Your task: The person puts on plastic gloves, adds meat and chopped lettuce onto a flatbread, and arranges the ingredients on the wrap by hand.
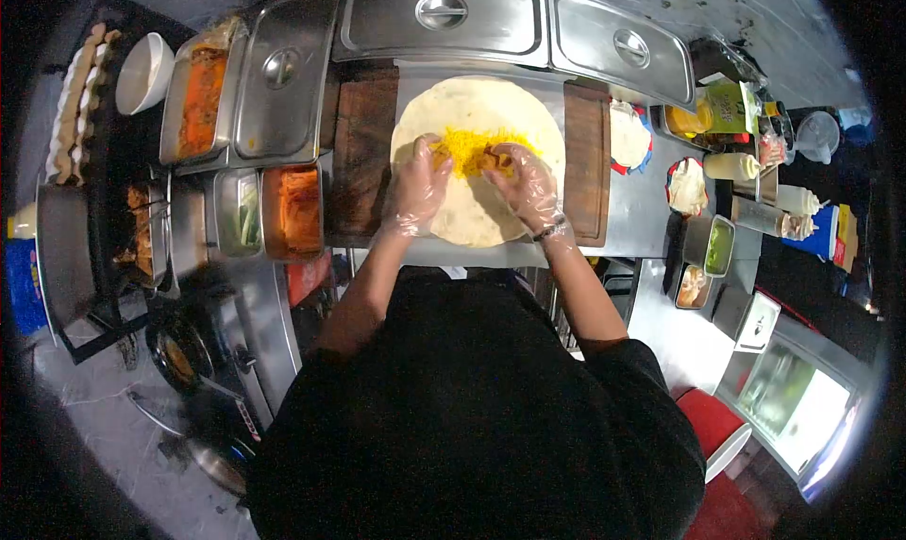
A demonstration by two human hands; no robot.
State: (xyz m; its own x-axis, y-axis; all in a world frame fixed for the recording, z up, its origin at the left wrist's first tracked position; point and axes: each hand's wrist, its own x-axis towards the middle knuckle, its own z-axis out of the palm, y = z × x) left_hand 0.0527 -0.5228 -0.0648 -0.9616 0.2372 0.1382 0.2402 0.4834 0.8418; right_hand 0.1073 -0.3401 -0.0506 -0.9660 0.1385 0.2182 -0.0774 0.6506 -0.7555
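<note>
A large round flatbread point(472, 99) lies on a paper sheet point(411, 75) over a dark wooden board point(363, 125). Yellow shreds point(462, 145), perhaps grated cheese or rice, form a band across its middle. Both hands wear clear plastic gloves. My left hand point(422, 189) is closed at the left end of the yellow band; what its curled fingers hold, if anything, is hidden. Over the right part of the band, my right hand point(525, 187) curls its fingers round brown food pieces point(497, 160). I cannot tell exactly what food they are.
Lidded steel pans point(444, 40) line the back of the board. Open pans at the left hold orange food point(294, 210) and green strips point(247, 205). Squeeze bottles point(731, 167) and a small green-filled pan point(719, 247) stand at right. A frying pan point(175, 351) sits lower left.
</note>
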